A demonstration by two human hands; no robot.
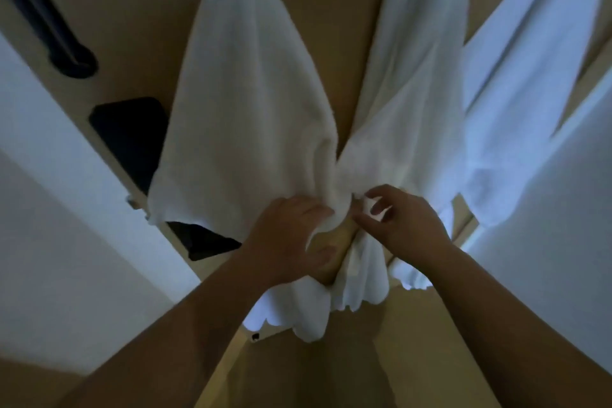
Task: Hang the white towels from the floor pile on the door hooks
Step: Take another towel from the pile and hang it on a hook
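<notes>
1. Three white towels hang against the tan door (331, 26): the left towel (245, 116), the middle towel (407, 129) and the right towel (523, 76), all draping from above the top edge of the view, so the hooks themselves are out of sight.
2. Left towel and middle towel meet at their lower inner edges, where both hands work; their scalloped hems bunch and hang just below the hands.
3. Left hand (288, 238) grips the lower inner edge of the left towel, fingers curled round a roll of cloth and the thumb below it.
4. Right hand (400, 219) pinches a small fold of the middle towel between thumb and forefinger, the other fingers curled loosely beside it.
5. Right towel hangs apart from the hands, close beside the middle towel, its lower end reaching the pale frame on the right.
6. Dark bar handle (56, 26) runs along the door's upper left, ending in a round base; a dark rectangular plate (132, 136) sits below it, partly behind the left towel.
7. White wall (59, 209) flanks the door on the left, and both bare forearms enter from the bottom of the view.
</notes>
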